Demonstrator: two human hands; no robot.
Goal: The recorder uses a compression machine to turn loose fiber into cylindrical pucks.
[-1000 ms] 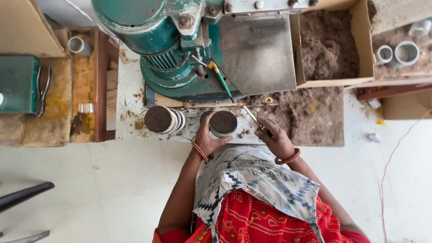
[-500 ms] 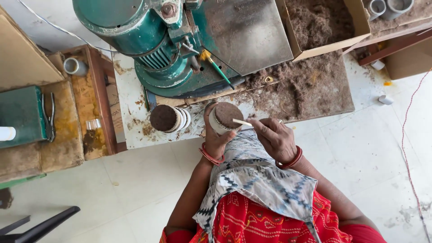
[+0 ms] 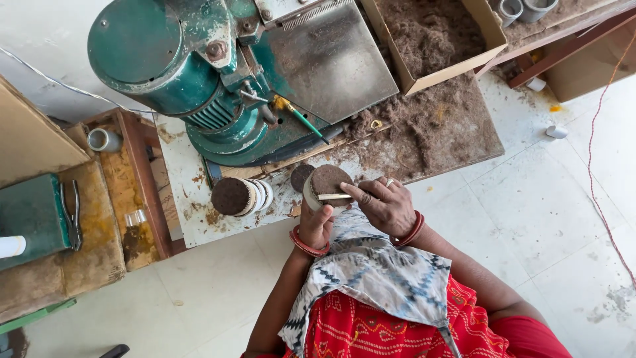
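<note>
My left hand (image 3: 315, 225) grips a short round metal cup (image 3: 327, 185) packed to the rim with dark brown fibre, held above the near edge of the work board. My right hand (image 3: 384, 205) holds a thin flat stick (image 3: 334, 196) laid across the cup's packed top. A second filled cup (image 3: 236, 196) lies on its side on the board to the left of my hands. A small dark disc (image 3: 301, 176) sits just behind the held cup.
A green motor-driven machine (image 3: 192, 73) with a steel plate (image 3: 328, 59) stands behind. A cardboard box of brown fibre (image 3: 434, 33) and a loose fibre heap (image 3: 437, 126) lie to the right. Pliers (image 3: 71, 215) rest on a green box at left. Empty metal cups (image 3: 523, 10) sit top right.
The view has swung, so the machine and board sit more to the right and closer. My right hand has brought the stick down flat onto the top of the cup.
</note>
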